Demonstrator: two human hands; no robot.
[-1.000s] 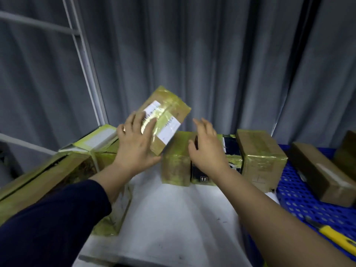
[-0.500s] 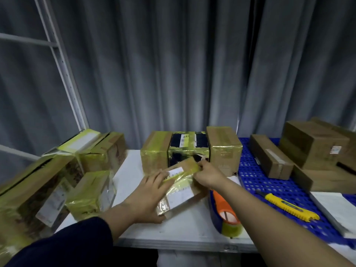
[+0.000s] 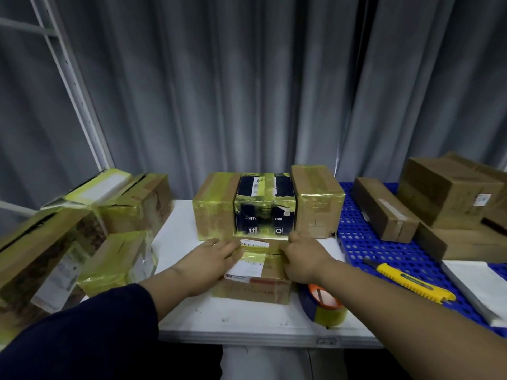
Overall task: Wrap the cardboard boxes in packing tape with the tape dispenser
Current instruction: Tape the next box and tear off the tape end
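Change since half a second ago, in the head view: the small box [image 3: 258,272], then tilted askew between the hands, now lies flat and square on the white table [image 3: 247,319], just in front of the dark box [image 3: 264,212] in the back row. The left hand [image 3: 211,263] has flattened onto its top, fingers straight across the labels. The right hand [image 3: 304,259] curls round its right end, thumb raised.

That hand hides the box's right end, and the forearm covers part of the tape dispenser [image 3: 325,307], which sits on the table by the box's near right corner. The label print is too small to read. The taped boxes [image 3: 118,259] on the left are cut off by the picture edge.

A blue perforated mat [image 3: 356,242] to the right carries plain brown boxes [image 3: 384,209] and a yellow utility knife [image 3: 411,282]. A grey curtain [image 3: 247,78] hangs behind, with a white metal frame [image 3: 74,91] at left.
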